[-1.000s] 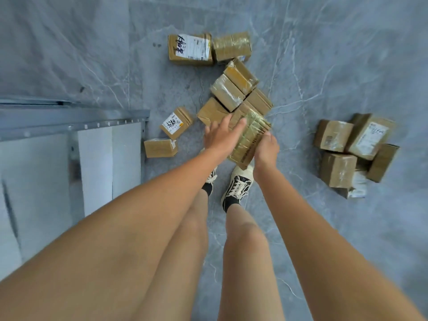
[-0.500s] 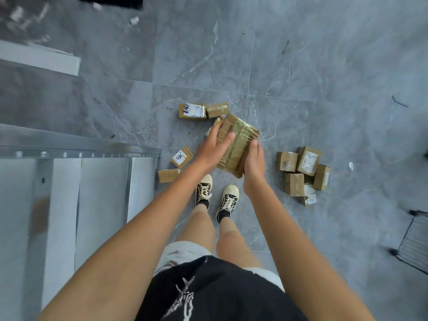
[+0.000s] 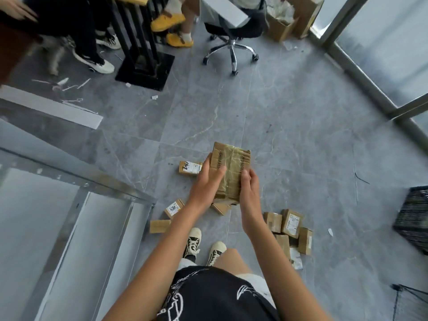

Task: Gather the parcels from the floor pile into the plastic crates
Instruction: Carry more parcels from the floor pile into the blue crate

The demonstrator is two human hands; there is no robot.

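Both hands carry a stack of taped cardboard parcels (image 3: 231, 169) above the grey tiled floor (image 3: 301, 135): the left hand (image 3: 205, 186) lies over the stack's left side and top with its fingers bent across the tape, and the right hand (image 3: 250, 188) clasps the right edge, so each grip is clamped on the stack. Below them more parcels lie on the floor: a labelled box (image 3: 190, 168) just left of the stack, two small boxes (image 3: 165, 216) near the metal frame (image 3: 92, 181), and a cluster (image 3: 289, 228) to the right of the person's shoes (image 3: 203, 247). A black crate (image 3: 414, 218) stands at the right edge, well apart from the cluster. Farther off stand a black post base (image 3: 146, 68), a wheeled office chair (image 3: 231, 40) and other people's feet (image 3: 171, 26).
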